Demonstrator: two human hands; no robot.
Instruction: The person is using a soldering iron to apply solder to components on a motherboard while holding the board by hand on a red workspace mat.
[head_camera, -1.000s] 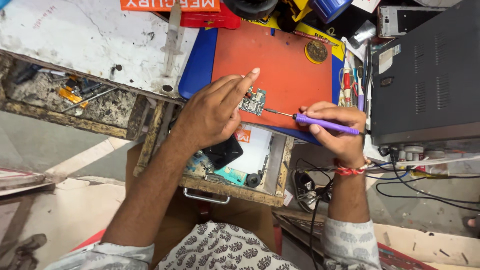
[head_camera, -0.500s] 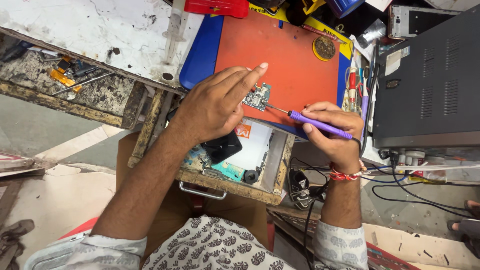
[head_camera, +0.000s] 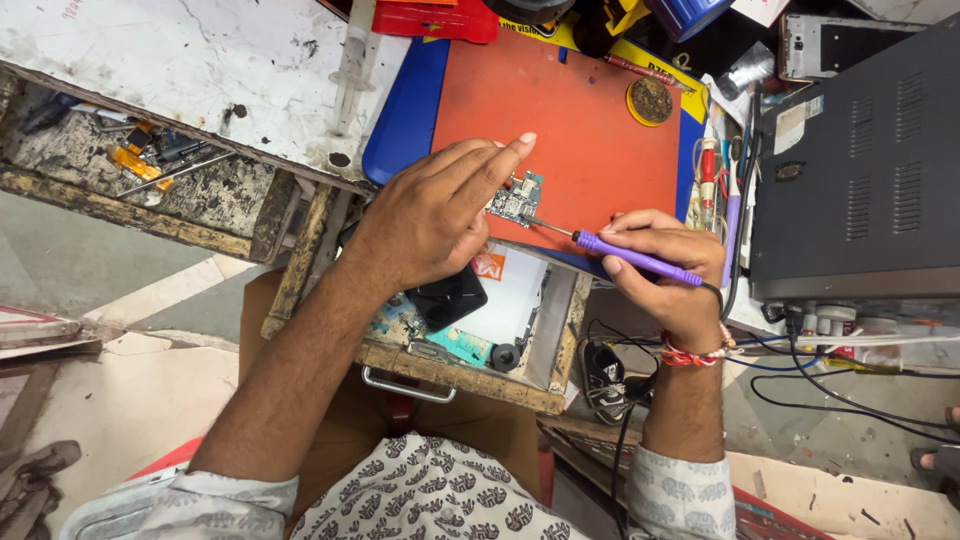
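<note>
A small green circuit board (head_camera: 518, 200) lies at the near edge of an orange work mat (head_camera: 560, 110). My left hand (head_camera: 435, 210) rests over the board's left side, fingers pressing it down, forefinger stretched out. My right hand (head_camera: 665, 265) grips a purple-handled soldering iron (head_camera: 630, 257) like a pen. Its thin metal tip points left and meets the board's lower right corner. A red thread band circles my right wrist.
An open wooden drawer (head_camera: 470, 375) below the mat holds a black phone (head_camera: 448, 297) and loose parts. A black metal box (head_camera: 860, 170) stands at the right with cables beneath. A round tip-cleaner tin (head_camera: 651, 101) sits on the mat's far corner. A scuffed white bench top (head_camera: 190, 70) lies left.
The camera has shifted slightly, so the scene sits lower and further left. Both hands stay on the board and iron; the iron tip remains at the board's edge.
</note>
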